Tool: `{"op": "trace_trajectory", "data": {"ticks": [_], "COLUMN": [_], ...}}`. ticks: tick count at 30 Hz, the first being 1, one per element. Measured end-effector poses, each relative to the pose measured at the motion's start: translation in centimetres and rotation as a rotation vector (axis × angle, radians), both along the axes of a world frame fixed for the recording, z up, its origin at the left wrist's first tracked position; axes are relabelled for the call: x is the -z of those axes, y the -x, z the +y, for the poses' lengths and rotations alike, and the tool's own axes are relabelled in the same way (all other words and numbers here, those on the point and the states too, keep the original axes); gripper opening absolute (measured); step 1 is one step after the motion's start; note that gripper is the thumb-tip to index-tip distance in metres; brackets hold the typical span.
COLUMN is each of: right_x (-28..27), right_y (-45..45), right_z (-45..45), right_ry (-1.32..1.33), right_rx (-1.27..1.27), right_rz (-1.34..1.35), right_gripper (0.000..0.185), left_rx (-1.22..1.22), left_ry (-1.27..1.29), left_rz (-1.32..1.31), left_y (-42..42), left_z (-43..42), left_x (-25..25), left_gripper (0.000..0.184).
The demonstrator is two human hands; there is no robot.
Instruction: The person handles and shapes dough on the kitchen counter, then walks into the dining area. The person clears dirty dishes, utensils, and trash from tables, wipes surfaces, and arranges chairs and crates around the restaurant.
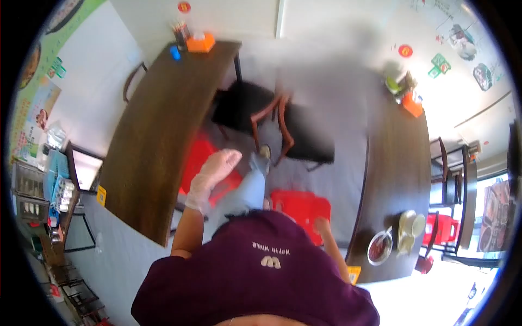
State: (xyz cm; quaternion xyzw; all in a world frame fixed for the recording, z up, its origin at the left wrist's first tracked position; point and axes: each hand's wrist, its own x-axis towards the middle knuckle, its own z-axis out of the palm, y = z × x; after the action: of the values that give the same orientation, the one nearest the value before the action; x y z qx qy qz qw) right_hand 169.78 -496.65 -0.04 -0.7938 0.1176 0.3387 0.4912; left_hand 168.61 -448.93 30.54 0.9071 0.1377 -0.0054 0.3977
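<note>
My left hand, in a thin clear plastic glove, hangs in front of my body with its fingers curled in. Nothing shows in it. Below it is a red stool. My right hand is low at my right side, over another red stool; motion blurs its fingers. Right of that hand, on the right dark wooden table, stand a metal bowl with reddish contents and a spoon, and a pale dish with several compartments. Neither hand touches them.
A long dark wooden table stands on the left, bearing an orange tissue box. Dark-seated wooden chairs stand ahead in the aisle. Another orange box sits on the right table. A rack with blue baskets is far left.
</note>
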Motion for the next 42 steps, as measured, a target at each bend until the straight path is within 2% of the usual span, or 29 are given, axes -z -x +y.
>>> {"op": "trace_trajectory", "data": {"ticks": [1, 2, 3, 4, 5, 7, 11, 13, 17, 19, 22, 24, 27, 28, 30, 31, 32, 35, 42], "right_x": [0.2, 0.4, -0.4, -2.4, -6.3, -6.5, -9.4, -12.1, -20.2, -29.0, -40.6, -48.6, -60.6, -64.3, -71.3, -74.1, -76.5, -81.5, -88.9], "right_y": [-0.5, -1.0, -2.0, -2.6, -3.2, -7.4, -18.9, -25.7, -38.9, -42.9, -49.8, -54.1, -60.3, -62.3, -64.4, -66.1, -67.2, -68.7, -76.4], "right_z": [0.3, 0.6, 1.2, 1.6, 2.7, 2.4, 2.6, 4.6, 13.3, 21.4, 32.9, 40.5, 51.6, 55.0, 61.3, 64.2, 66.6, 72.4, 82.2], "right_ry": [0.334, 0.691, 0.737, 0.427, 0.140, 0.102, 0.057, 0.042, 0.265, 0.168, 0.195, 0.158, 0.180, 0.209, 0.199, 0.241, 0.237, 0.273, 0.274], "right_rx": [-0.657, -1.166, -1.305, -0.710, 0.026, 0.061, 0.098, 0.106, -0.149, -0.122, -0.301, -0.377, -0.280, -0.252, -0.170, -0.114, -0.108, -0.036, 0.065], "right_rz": [-0.272, -0.735, -0.496, -0.030, 0.203, 0.153, -0.267, -0.468, -1.030, -1.052, -1.365, -1.507, -1.617, -1.753, -1.755, -1.775, -1.829, -1.960, -2.061], "right_gripper": [0.025, 0.030, 0.035, 0.028, 0.021, 0.016, 0.017, 0.018, 0.023, 0.026, 0.025, 0.028, 0.034, 0.034, 0.038, 0.040, 0.041, 0.044, 0.033], "left_rx": [0.010, 0.043, 0.075, 0.080, 0.085, 0.099, 0.153, 0.166, 0.107, 0.084, -0.008, -0.044, -0.252, -0.299, -0.421, -0.489, -0.554, -0.486, -0.446], "left_ry": [0.047, -0.002, -0.051, -0.094, -0.126, -0.204, -0.172, -0.241, -0.188, -0.227, -0.270, -0.273, -0.114, -0.088, 0.048, 0.124, 0.202, 0.134, 0.080], "left_rz": [0.007, -0.033, -0.077, -0.149, -0.208, -0.372, -0.581, -0.603, -0.507, -0.515, -0.499, -0.376, -0.256, -0.231, -0.188, -0.079, 0.044, -0.107, -0.090], "left_y": [-0.9, -2.0, -3.7, -6.0, -7.5, -10.3, -14.5, -16.1, -18.1, -18.9, -20.3, -21.3, -22.0, -22.2, -23.0, -23.5, -23.5, -23.6, -27.9], "left_z": [0.4, 1.3, 2.4, 3.5, 4.1, 5.0, 6.0, 7.2, 11.8, 15.8, 21.8, 26.2, 30.8, 32.2, 35.1, 35.5, 35.8, 36.1, 39.6], "left_x": [-1.2, -2.2, -3.5, -5.5, -7.6, -11.0, -16.4, -16.6, -15.2, -13.4, -10.9, -9.5, -7.9, -7.1, -3.5, -3.8, -4.1, -3.7, -2.1], "left_gripper": [0.033, 0.032, 0.031, 0.030, 0.029, 0.026, 0.020, 0.021, 0.020, 0.021, 0.026, 0.027, 0.029, 0.029, 0.030, 0.030, 0.030, 0.039, 0.043]}}
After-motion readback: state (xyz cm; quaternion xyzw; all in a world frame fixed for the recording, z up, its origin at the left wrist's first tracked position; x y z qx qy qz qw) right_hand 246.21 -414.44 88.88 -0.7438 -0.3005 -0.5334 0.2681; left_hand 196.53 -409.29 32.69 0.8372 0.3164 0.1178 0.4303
